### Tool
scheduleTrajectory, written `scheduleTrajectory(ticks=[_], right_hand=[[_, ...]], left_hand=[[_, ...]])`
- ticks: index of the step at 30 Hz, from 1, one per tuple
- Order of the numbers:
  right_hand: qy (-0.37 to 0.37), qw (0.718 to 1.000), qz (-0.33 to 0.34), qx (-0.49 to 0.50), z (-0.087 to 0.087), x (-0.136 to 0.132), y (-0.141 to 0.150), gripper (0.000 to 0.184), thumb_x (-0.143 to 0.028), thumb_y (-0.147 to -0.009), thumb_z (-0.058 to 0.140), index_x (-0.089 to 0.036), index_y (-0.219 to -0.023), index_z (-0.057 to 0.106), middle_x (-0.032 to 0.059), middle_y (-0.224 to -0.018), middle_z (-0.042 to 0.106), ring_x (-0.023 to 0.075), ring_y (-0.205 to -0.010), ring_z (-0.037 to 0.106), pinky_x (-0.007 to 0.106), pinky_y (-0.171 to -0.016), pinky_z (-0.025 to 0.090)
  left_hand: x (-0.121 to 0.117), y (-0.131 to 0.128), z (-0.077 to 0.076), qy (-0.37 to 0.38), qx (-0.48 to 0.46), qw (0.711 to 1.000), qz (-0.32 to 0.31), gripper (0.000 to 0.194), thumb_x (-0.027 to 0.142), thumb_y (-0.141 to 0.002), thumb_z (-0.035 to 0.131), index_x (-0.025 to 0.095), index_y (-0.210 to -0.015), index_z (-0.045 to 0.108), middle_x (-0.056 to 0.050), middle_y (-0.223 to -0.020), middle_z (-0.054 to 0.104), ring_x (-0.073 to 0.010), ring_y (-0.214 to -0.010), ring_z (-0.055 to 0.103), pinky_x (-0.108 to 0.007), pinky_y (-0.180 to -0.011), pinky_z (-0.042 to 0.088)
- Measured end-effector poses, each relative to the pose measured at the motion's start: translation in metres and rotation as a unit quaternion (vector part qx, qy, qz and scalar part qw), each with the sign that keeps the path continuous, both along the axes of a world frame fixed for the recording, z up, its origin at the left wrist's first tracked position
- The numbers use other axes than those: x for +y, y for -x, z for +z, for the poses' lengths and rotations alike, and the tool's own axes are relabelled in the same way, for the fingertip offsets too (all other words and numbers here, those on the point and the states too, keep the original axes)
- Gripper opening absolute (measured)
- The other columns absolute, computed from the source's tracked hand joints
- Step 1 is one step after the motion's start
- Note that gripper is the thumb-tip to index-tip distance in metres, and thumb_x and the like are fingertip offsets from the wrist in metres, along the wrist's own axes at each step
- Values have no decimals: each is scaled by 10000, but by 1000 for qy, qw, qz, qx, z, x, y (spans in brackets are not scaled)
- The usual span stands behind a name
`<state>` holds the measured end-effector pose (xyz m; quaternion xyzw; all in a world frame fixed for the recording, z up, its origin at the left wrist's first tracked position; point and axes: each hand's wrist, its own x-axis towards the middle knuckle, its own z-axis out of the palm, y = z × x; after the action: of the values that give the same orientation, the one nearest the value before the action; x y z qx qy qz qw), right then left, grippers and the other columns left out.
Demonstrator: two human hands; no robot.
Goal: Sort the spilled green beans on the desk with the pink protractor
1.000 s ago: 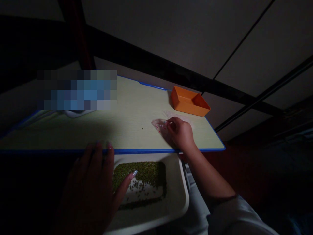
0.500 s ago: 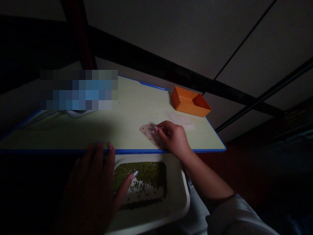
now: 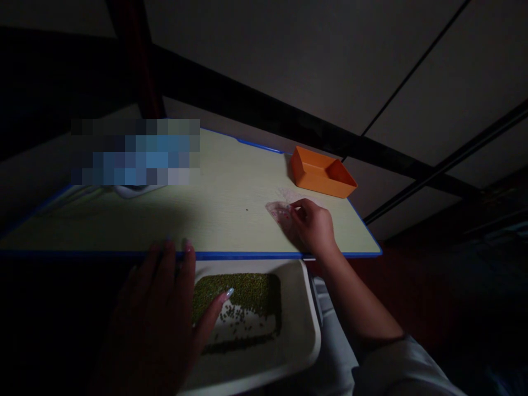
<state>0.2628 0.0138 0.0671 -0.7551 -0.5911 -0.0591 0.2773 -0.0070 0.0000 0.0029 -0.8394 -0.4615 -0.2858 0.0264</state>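
Observation:
My right hand (image 3: 315,228) rests on the pale table (image 3: 214,209), fingers closed on a small clear plastic card (image 3: 280,212) with red marks, held flat over a patch of white grains (image 3: 289,193). My left hand (image 3: 160,313) lies in shadow with its fingers spread, gripping the left rim of a white tray (image 3: 305,335); the thumb reaches in over the green beans (image 3: 239,294) heaped in the tray's far part. An orange box (image 3: 322,172) stands at the table's far right corner, just beyond my right hand.
The table has a blue edge (image 3: 247,255), and the tray sits below it near my lap. A white object (image 3: 132,191) lies at the table's far left under a blurred patch. One loose bean (image 3: 247,209) lies mid-table. Dark rails cross behind.
My right hand drew the plastic card left and toward me, uncovering the white grains, then pushed it back right over them. My left hand stayed on the tray.

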Motion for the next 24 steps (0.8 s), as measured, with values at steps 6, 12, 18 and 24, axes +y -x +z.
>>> scheduleTrajectory(ticks=[6, 12, 18, 24], right_hand=[[-3, 987, 100, 125, 4, -3, 21, 214, -337, -848, 540, -177, -885, 677, 32, -720, 692, 123, -607, 588, 240, -560, 412], [16, 986, 122, 114, 1, 6, 36, 215, -337, -836, 567, -164, -875, 688, 23, -659, 673, 112, -561, 560, 239, -535, 376], [16, 999, 27, 13, -3, 9, 19, 235, -343, -847, 538, -174, -899, 693, 60, -703, 702, 158, -602, 602, 258, -555, 361], [39, 994, -68, -72, 3, 11, -5, 251, -336, -866, 507, -185, -938, 694, 88, -738, 722, 194, -641, 632, 265, -571, 346]], left_hand=[[-1, 1, 1, 8, -20, 1000, -6, 903, 558, -751, 470, 187, -1474, 77, -218, -1484, 328, -451, -1381, 267, -674, -1027, 341], [-1, 0, 1, 6, -20, 1000, -4, 911, 562, -751, 471, 216, -1475, 40, -192, -1495, 323, -441, -1377, 281, -665, -1027, 349], [-1, -1, 1, -17, -14, 1000, 1, 911, 539, -759, 491, 203, -1475, 40, -217, -1440, 390, -437, -1356, 322, -644, -1010, 376], [0, -2, 2, -34, -9, 999, 10, 839, 556, -777, 460, 176, -1453, 141, -230, -1371, 458, -421, -1333, 364, -612, -992, 406]])
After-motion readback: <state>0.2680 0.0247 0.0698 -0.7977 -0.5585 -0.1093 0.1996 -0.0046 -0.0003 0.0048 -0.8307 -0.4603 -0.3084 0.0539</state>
